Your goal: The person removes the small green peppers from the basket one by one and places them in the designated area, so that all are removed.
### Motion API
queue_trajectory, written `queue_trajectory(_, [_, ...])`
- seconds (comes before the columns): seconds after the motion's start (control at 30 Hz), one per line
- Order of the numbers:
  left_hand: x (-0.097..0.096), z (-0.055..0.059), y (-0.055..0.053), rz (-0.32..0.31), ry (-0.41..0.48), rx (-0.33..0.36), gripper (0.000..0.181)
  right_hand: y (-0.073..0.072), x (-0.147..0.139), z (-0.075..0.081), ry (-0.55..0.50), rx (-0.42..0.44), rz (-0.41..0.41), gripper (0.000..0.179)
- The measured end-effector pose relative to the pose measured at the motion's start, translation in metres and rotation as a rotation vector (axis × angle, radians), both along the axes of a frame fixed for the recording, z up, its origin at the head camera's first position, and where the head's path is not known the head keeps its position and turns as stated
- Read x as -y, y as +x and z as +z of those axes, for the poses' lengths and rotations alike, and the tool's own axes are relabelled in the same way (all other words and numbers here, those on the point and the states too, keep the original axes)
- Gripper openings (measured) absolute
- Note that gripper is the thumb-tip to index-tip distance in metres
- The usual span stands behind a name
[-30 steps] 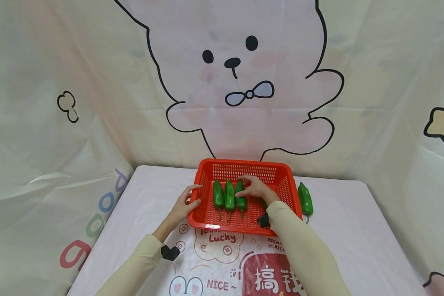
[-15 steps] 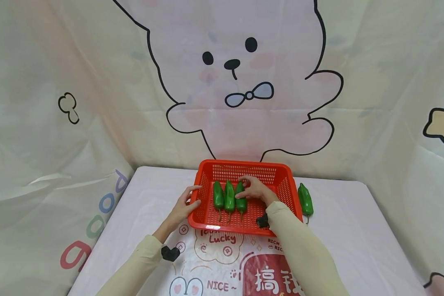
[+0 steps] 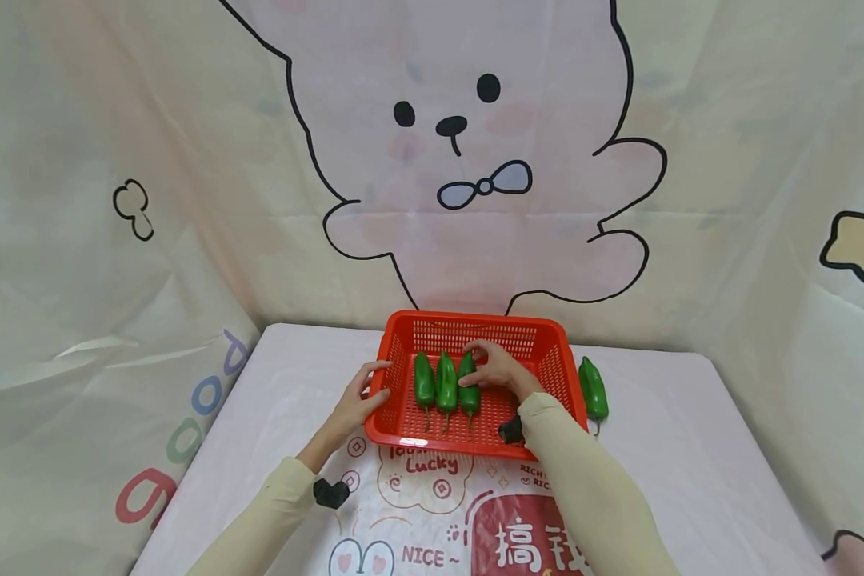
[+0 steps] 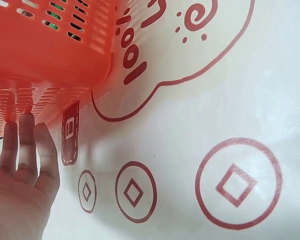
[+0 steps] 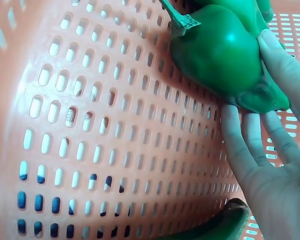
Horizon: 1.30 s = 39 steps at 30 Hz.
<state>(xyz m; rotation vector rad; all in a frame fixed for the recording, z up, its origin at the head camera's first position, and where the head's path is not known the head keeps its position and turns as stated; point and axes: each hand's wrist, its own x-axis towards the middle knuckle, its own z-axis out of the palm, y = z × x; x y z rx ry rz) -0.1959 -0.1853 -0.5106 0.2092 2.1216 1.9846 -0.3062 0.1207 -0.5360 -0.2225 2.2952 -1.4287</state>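
Note:
Inside the red plastic basket [image 3: 540, 328], three green chili peppers lie side by side, stems toward me. My right hand [image 3: 498, 370] holds the rightmost green chili pepper [image 3: 470, 400] with thumb and fingers at its sides. In the right wrist view this green chili pepper [image 5: 215, 52] sits between the thumb and the curled fingers. The middle green chili pepper [image 3: 446, 388] and the left green chili pepper [image 3: 424, 382] are beside it. My left hand [image 3: 353, 402] is at the basket's left side. In the left wrist view its straight fingers [image 4: 26, 142] touch the outer wall.
Another green chili pepper [image 3: 594, 390] lies on the table outside the basket's right wall. Part of a further green chili pepper [image 5: 225, 222] shows low in the right wrist view. A printed white tablecloth [image 3: 691, 448] covers the table, and cartoon curtains [image 3: 706, 160] stand around it.
Both hands and the peppers stay in nearly the same places. The whole head view has shifted only very slightly.

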Motion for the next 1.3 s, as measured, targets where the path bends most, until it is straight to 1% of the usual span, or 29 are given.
queue_trajectory(0.13, [0.000, -0.001, 0.000, -0.002, -0.002, 0.000, 0.051, 0.000, 0.000, -0.001, -0.009, -0.006, -0.016, 0.066])
queue_trajectory(0.43, [0.000, -0.002, -0.001, 0.002, -0.010, -0.001, 0.051, 0.000, -0.001, 0.000, -0.089, 0.019, -0.047, 0.062])
queue_trajectory(0.7, [-0.002, 0.000, 0.000, 0.015, -0.027, -0.008, 0.051, 0.002, -0.004, 0.004, -0.186, 0.088, -0.067, 0.057])
queue_trajectory(0.73, [-0.003, -0.001, 0.000, 0.019, -0.028, -0.006, 0.051, 0.001, -0.004, 0.004, -0.201, 0.100, -0.071, 0.056])
queue_trajectory(0.8, [-0.002, -0.006, -0.002, 0.029, -0.032, -0.001, 0.052, -0.001, -0.004, 0.004, -0.218, 0.113, -0.071, 0.055])
queue_trajectory(0.9, [-0.001, -0.019, -0.007, 0.042, -0.033, 0.003, 0.053, -0.003, -0.006, 0.006, -0.233, 0.109, -0.051, 0.053])
queue_trajectory(0.97, [0.000, -0.026, -0.010, 0.045, -0.037, 0.000, 0.053, -0.005, -0.007, 0.009, -0.237, 0.093, -0.030, 0.050])
queue_trajectory(1.03, [0.001, -0.029, -0.011, 0.046, -0.038, -0.004, 0.053, -0.006, -0.009, 0.014, -0.238, 0.070, -0.008, 0.049])
queue_trajectory(1.23, [0.003, -0.031, -0.013, 0.030, -0.031, -0.017, 0.052, -0.010, -0.013, 0.034, -0.241, 0.030, 0.023, 0.050])
queue_trajectory(1.3, [0.003, -0.031, -0.013, 0.025, -0.028, -0.018, 0.052, -0.010, -0.014, 0.042, -0.230, 0.003, 0.037, 0.050])
